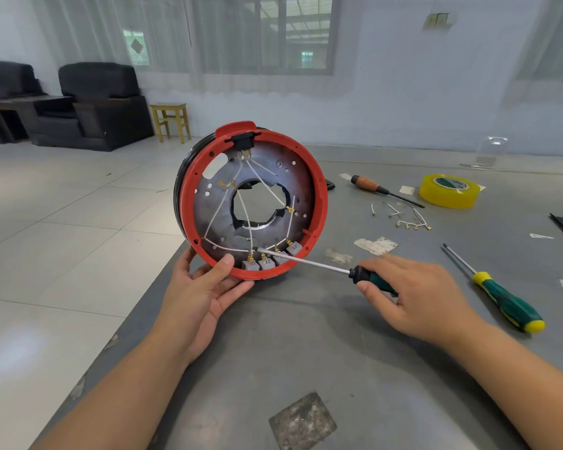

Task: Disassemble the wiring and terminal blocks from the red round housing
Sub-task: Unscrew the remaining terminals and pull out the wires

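Observation:
The red round housing [319, 196] stands on edge at the left side of the grey table, its open face toward me. White wires [246, 216] with brass terminals cross its metal plate, and several grey terminal blocks [267, 264] sit along the bottom rim. My left hand [205, 287] grips the lower left rim, thumb on the red edge. My right hand [413, 293] holds a green-handled screwdriver [309, 263] whose tip rests among the terminals above the blocks.
A second green and yellow screwdriver [501, 293] lies to the right. Farther back lie a wooden-handled screwdriver [377, 188], a yellow tape roll [449, 190] and loose removed wires [407, 219]. The table's left edge [150, 287] runs just beside the housing.

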The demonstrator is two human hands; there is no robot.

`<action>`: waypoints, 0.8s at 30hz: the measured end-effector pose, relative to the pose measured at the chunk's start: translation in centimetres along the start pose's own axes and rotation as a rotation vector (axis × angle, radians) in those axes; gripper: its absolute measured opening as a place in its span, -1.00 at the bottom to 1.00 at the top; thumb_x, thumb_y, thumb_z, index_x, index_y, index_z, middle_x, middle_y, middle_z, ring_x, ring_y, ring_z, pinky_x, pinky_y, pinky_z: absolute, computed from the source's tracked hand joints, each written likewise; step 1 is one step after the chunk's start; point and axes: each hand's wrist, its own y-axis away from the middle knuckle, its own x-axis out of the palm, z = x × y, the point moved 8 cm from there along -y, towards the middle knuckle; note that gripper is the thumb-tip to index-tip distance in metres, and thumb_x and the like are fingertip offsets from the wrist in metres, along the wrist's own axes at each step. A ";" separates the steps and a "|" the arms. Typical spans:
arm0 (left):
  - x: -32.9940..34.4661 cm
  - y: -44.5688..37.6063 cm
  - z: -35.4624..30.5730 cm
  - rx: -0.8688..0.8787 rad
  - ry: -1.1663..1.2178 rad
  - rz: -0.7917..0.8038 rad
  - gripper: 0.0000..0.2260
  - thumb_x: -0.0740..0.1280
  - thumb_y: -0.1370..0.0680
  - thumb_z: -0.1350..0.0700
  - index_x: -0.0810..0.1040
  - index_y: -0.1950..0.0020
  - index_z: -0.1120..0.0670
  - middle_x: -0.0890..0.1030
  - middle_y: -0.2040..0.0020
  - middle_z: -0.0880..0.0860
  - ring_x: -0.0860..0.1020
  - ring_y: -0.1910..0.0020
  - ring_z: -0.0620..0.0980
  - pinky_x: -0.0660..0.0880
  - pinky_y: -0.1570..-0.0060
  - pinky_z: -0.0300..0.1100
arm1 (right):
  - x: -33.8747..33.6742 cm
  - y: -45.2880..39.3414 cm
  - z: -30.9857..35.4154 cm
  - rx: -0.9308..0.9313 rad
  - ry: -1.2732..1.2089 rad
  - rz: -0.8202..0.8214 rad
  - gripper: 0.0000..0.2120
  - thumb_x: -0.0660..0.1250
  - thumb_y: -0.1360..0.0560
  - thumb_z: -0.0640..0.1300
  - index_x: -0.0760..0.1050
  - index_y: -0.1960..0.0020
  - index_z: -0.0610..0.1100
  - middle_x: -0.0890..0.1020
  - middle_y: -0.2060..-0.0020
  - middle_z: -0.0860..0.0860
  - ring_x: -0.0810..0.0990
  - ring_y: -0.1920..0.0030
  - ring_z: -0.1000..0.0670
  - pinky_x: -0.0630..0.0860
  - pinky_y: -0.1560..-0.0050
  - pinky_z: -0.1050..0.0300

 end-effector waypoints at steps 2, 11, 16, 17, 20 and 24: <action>0.0 0.0 0.1 -0.006 -0.004 0.007 -0.39 0.44 -0.56 0.29 0.36 -0.57 0.00 0.65 -0.30 0.27 0.70 -0.17 0.30 0.70 -0.02 0.10 | -0.5 0.0 0.1 -0.021 0.025 -0.016 -0.58 0.11 -0.58 0.21 0.61 -0.18 0.04 0.64 0.17 0.13 0.64 0.18 -0.02 0.48 0.38 0.09; -0.1 0.0 0.2 -0.017 -0.031 0.014 -0.45 0.40 -0.61 0.32 0.38 -0.57 0.03 0.65 -0.32 0.23 0.70 -0.17 0.28 0.70 -0.02 0.09 | -1.0 -0.3 0.4 -0.073 0.068 0.082 -0.59 0.11 -0.59 0.20 0.62 -0.23 0.08 0.67 0.15 0.12 0.62 0.22 -0.03 0.55 0.34 0.04; -0.1 0.0 0.1 -0.013 -0.032 0.020 -0.45 0.40 -0.60 0.32 0.40 -0.56 0.04 0.65 -0.31 0.23 0.70 -0.17 0.29 0.69 -0.04 0.10 | -1.5 -0.5 0.6 -0.083 0.071 0.094 -0.59 0.09 -0.58 0.22 0.62 -0.19 0.10 0.67 0.17 0.14 0.60 0.25 0.00 0.54 0.32 0.07; -0.1 0.0 0.1 -0.012 -0.032 0.019 -0.45 0.40 -0.59 0.32 0.40 -0.56 0.04 0.65 -0.31 0.23 0.70 -0.17 0.29 0.69 -0.03 0.09 | -1.6 -0.5 0.6 -0.084 0.071 0.098 -0.58 0.08 -0.58 0.22 0.62 -0.19 0.11 0.67 0.17 0.14 0.61 0.24 0.00 0.54 0.32 0.07; -0.1 -0.1 0.1 -0.004 -0.029 0.015 -0.42 0.43 -0.57 0.31 0.41 -0.55 0.02 0.67 -0.28 0.22 0.71 -0.15 0.28 0.70 -0.01 0.08 | -1.6 -0.6 0.9 -0.105 0.069 0.129 -0.56 0.04 -0.58 0.24 0.59 -0.22 0.13 0.66 0.14 0.15 0.61 0.21 0.01 0.54 0.30 0.07; 0.1 0.0 -0.1 0.011 -0.028 0.026 -0.33 0.49 -0.46 0.27 0.41 -0.55 -0.02 0.68 -0.27 0.20 0.71 -0.14 0.28 0.70 0.00 0.09 | -1.3 -0.8 1.3 -0.126 0.073 0.172 -0.59 0.06 -0.61 0.22 0.56 -0.27 0.14 0.66 0.10 0.15 0.59 0.18 0.03 0.54 0.25 0.07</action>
